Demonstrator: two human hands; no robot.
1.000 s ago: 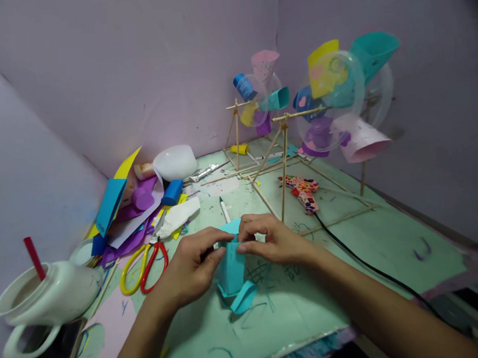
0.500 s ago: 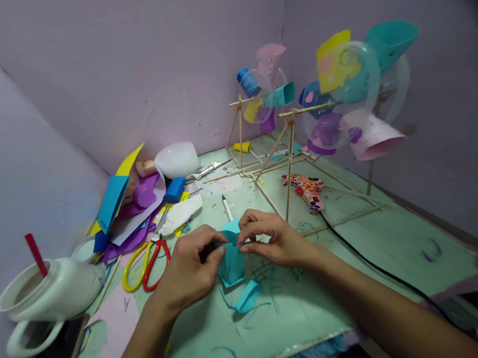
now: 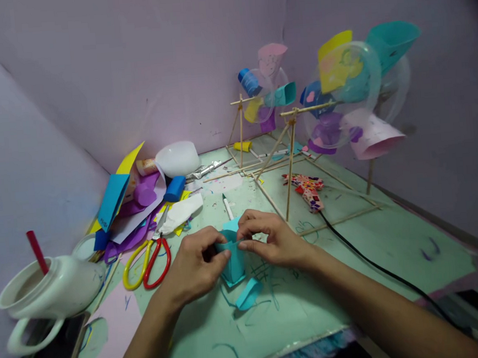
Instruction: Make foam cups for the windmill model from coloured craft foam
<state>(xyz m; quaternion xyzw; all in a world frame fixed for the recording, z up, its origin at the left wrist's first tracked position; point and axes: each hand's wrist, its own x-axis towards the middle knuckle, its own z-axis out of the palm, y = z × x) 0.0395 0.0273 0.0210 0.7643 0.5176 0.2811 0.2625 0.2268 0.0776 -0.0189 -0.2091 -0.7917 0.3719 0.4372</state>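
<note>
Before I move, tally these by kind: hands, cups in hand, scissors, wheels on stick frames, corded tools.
Left hand and right hand: 2
Cup in hand: 1
Scissors: 1 pair
Near wheel and far wheel: 2
Corded tool: 1
Total: 7

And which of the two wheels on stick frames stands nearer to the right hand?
The front wheel, at the picture's right; the rear wheel stands farther back, to its left.
</note>
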